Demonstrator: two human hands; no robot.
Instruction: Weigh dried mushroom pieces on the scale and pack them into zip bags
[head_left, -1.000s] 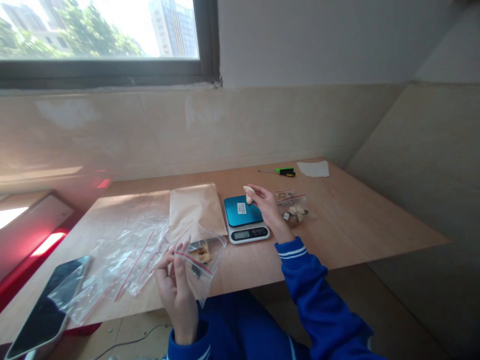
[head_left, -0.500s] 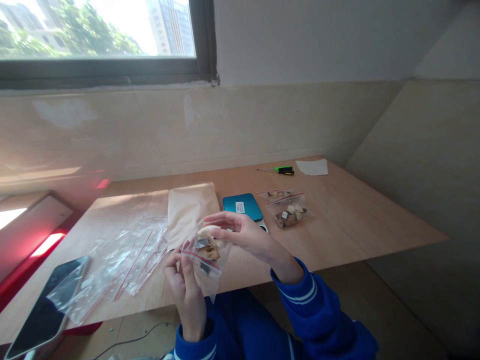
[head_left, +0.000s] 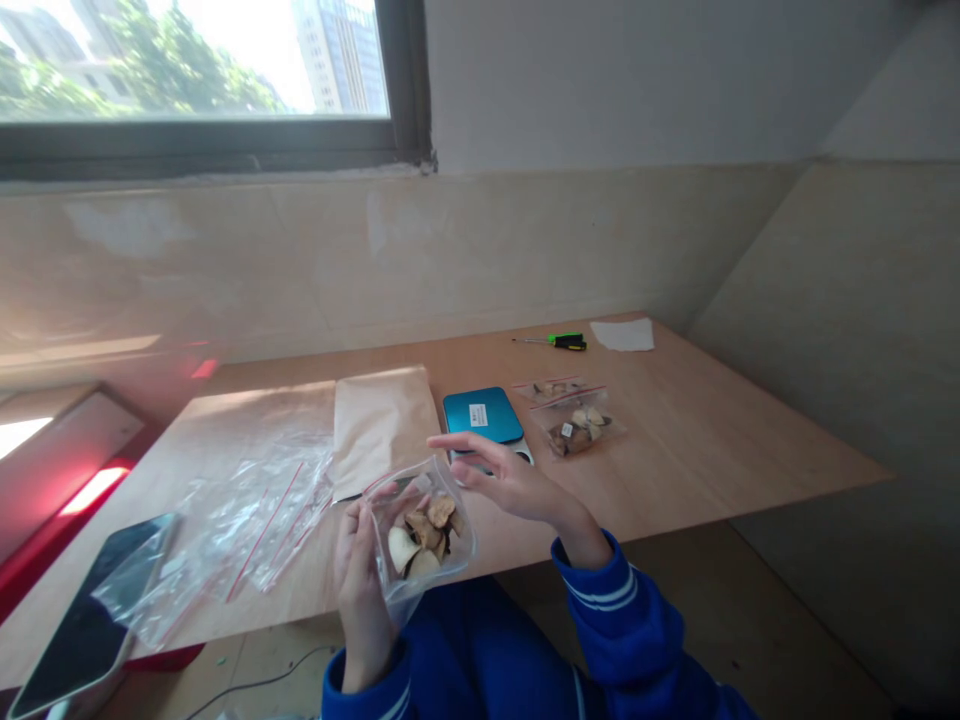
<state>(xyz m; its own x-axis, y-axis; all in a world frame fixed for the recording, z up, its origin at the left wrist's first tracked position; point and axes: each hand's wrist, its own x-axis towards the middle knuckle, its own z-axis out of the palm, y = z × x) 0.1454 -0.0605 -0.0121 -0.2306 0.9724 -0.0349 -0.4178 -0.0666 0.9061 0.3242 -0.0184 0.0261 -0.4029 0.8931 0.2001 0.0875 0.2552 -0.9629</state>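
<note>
My left hand grips a small clear zip bag by its left side, above the near table edge. Inside the bag lie several brown and pale dried slices. Just right of the bag's mouth, my right hand hovers with fingers spread and nothing in it. Behind that hand sits a teal kitchen scale, its display hidden by my fingers. Both sleeves are blue with white stripes.
A brown paper bag lies left of the scale, beside a heap of empty clear zip bags. Two filled zip bags lie right of the scale. A green screwdriver and white paper lie at the back. A phone rests near left.
My right hand carried a pale slice from above the scale to the bag, dropped it in, and now stands open beside it. The bag has tilted so its contents show.
</note>
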